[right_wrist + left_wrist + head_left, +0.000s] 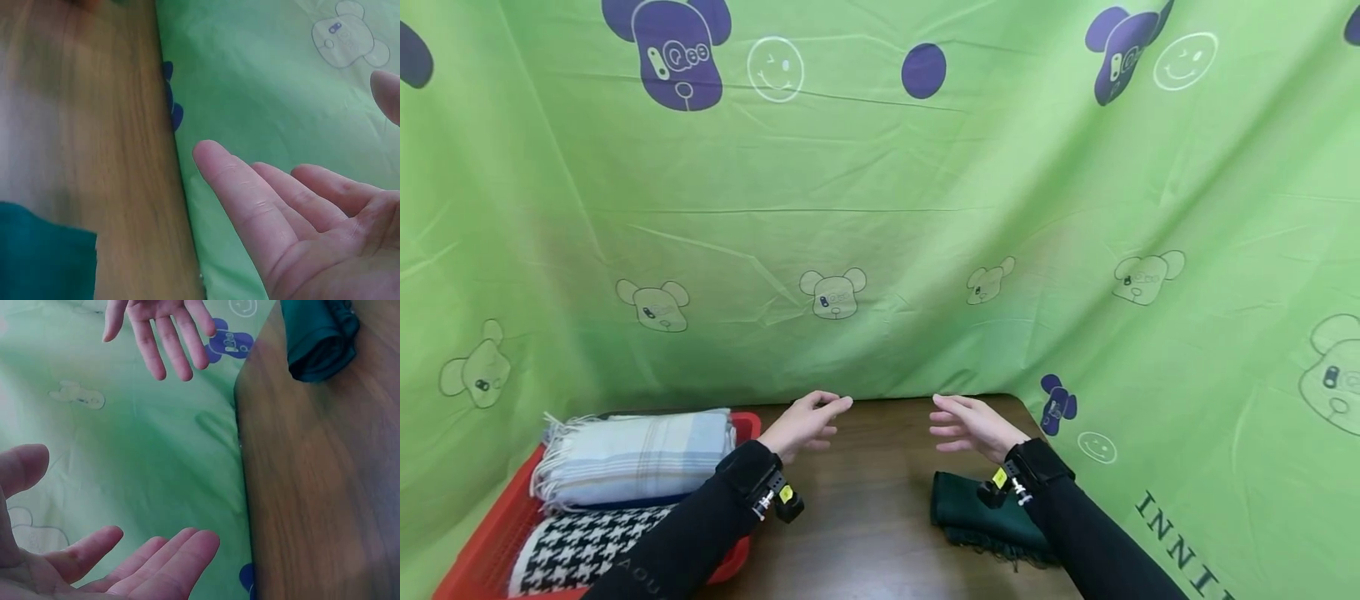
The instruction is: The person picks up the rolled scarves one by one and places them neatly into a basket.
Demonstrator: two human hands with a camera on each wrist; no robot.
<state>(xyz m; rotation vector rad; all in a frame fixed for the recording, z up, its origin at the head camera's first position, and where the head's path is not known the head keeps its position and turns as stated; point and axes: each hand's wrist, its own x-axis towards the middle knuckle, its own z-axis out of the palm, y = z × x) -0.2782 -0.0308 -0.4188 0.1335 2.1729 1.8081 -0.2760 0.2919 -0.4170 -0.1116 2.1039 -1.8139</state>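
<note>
The green cloth (985,523) lies folded on the table (857,525), fringe along its near edge, at 6 o'clock from the right hand (976,427); the right sleeve (1101,529) hides part of its 5 o'clock end. That hand is held above the table, released, with fingers loosely extended and thumb apart. At 9 o'clock from it, well apart, is the left hand (801,427), also released, its fingers loosely stretched; the palms face each other. At 8 o'clock from the left hand stands a red basket (484,537), near its wrist. In it a pale plaid scarf (640,458), fringed at its 9 o'clock end, lies at 12 o'clock from a houndstooth cloth (591,546), with a dark blue edge showing between them. Small cameras (788,505) are strapped to both wrists. Beyond the table, from 9 round through 12 to 3 o'clock, hangs a green sheet (880,183) printed with bears and smileys.
</note>
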